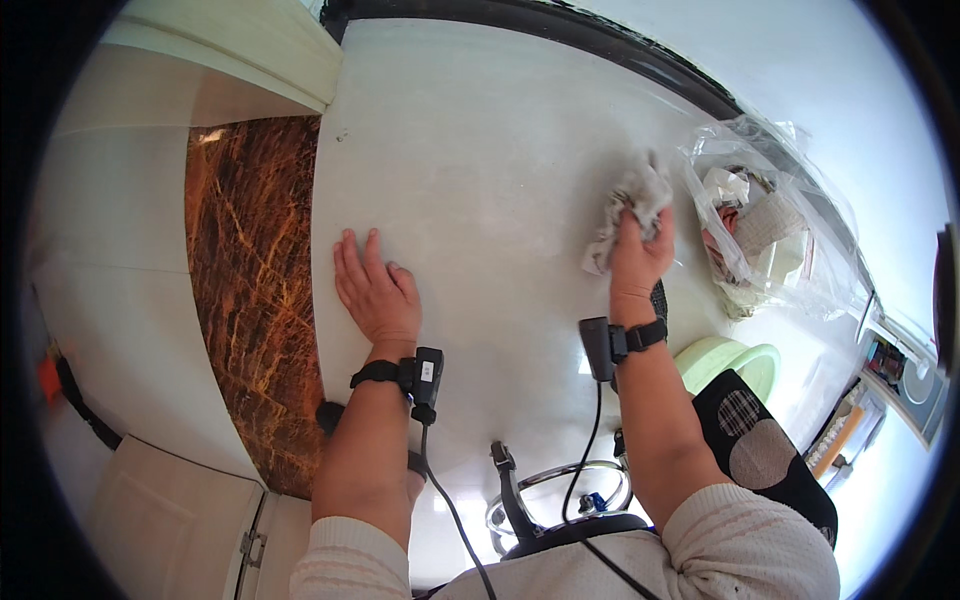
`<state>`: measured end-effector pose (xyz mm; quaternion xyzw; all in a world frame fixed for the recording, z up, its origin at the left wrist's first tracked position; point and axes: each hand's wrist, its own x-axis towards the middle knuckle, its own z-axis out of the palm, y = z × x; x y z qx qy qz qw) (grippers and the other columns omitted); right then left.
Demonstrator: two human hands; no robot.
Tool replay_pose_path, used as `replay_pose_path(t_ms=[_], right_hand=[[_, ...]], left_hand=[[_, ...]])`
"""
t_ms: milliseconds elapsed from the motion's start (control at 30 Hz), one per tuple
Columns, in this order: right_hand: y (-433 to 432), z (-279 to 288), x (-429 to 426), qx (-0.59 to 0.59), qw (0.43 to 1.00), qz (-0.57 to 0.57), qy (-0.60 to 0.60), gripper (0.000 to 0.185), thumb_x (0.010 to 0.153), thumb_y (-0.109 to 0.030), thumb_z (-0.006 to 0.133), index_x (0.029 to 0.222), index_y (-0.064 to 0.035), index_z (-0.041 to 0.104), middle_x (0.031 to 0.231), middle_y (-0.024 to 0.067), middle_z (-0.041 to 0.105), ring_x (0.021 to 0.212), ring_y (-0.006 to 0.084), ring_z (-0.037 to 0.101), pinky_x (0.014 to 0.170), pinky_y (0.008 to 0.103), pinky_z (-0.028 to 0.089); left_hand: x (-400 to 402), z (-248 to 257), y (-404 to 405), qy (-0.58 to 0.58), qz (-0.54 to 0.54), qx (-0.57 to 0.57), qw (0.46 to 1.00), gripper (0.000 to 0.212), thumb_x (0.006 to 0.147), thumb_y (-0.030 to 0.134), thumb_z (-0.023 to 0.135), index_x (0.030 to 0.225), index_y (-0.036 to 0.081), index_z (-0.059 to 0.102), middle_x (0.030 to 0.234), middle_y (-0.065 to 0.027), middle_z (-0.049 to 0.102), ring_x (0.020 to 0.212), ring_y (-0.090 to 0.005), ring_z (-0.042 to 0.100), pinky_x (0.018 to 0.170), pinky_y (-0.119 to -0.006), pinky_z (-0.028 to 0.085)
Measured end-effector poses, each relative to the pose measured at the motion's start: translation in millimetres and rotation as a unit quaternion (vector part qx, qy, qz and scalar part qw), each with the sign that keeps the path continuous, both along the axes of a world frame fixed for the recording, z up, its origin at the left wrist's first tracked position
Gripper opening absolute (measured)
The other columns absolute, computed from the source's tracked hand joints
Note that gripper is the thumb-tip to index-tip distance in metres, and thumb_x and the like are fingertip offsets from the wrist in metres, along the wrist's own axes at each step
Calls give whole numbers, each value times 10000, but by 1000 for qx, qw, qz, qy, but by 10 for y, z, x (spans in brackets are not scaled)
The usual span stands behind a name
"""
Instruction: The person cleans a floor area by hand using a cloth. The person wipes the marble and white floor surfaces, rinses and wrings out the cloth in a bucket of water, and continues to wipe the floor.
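My right hand (643, 259) grips a crumpled, pale grey-and-white cloth or paper wad (636, 196), slightly blurred, over the light tiled floor (480, 195). The wad's lower left corner sticks out flat beside my thumb. Nothing is in my left hand (377, 289), which is palm down with the thumb apart from the fingers, near the edge of a brown marble threshold strip (251, 270). Whether that palm touches the floor I cannot tell. A clear plastic bag (814, 225) holding wrappers and crumpled paper lies just right of my right hand.
A pale green basin (712, 356) stands behind my right forearm, partly covered by black fabric with round patches (761, 450). The chrome ring of a seat base (551, 472) is below me. A cream door frame (247, 52) rises upper left; dark skirting (570, 34) edges the wall.
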<state>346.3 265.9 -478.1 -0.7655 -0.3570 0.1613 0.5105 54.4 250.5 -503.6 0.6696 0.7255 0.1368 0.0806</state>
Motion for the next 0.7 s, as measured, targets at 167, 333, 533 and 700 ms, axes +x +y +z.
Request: replay_pose_path(t_ms=[167, 333, 533, 700], right_hand=[[266, -35, -27, -136, 969, 58, -198, 497, 754, -299, 711, 1111, 16, 567, 1206, 209, 537, 1175, 344, 449, 979, 393, 379], [526, 136, -801, -122, 874, 318, -346, 667, 683, -439, 736, 1238, -138, 523, 1351, 181, 407, 1138, 375, 420, 1007, 466, 342], [834, 63, -773, -94, 795, 445, -403, 528, 680, -313, 738, 1175, -253, 566, 1282, 112, 466, 1111, 347, 454, 949, 444, 399], [1638, 37, -715, -136, 846, 391, -337, 373, 715, -214, 708, 1072, -207, 602, 1157, 79, 535, 987, 317, 538, 836, 404, 465]], left_hand=[[24, 51, 3, -1, -11, 2, 1000, 477, 843, 105, 457, 1318, 111, 405, 1420, -150, 318, 1322, -365, 275, 1065, -495, 238], [-6, 13, 23, 1, -2, -2, 1000, 486, 837, 105, 459, 1320, 109, 404, 1417, -156, 321, 1322, -372, 272, 1067, -499, 231], [-21, 24, 36, -8, -1, -6, 1000, 482, 835, 101, 460, 1314, 88, 403, 1417, -159, 318, 1327, -367, 264, 1075, -497, 221], [-1, 83, 67, -13, -5, -32, 999, 474, 836, 100, 462, 1305, 82, 404, 1424, -166, 304, 1338, -363, 246, 1080, -495, 210]])
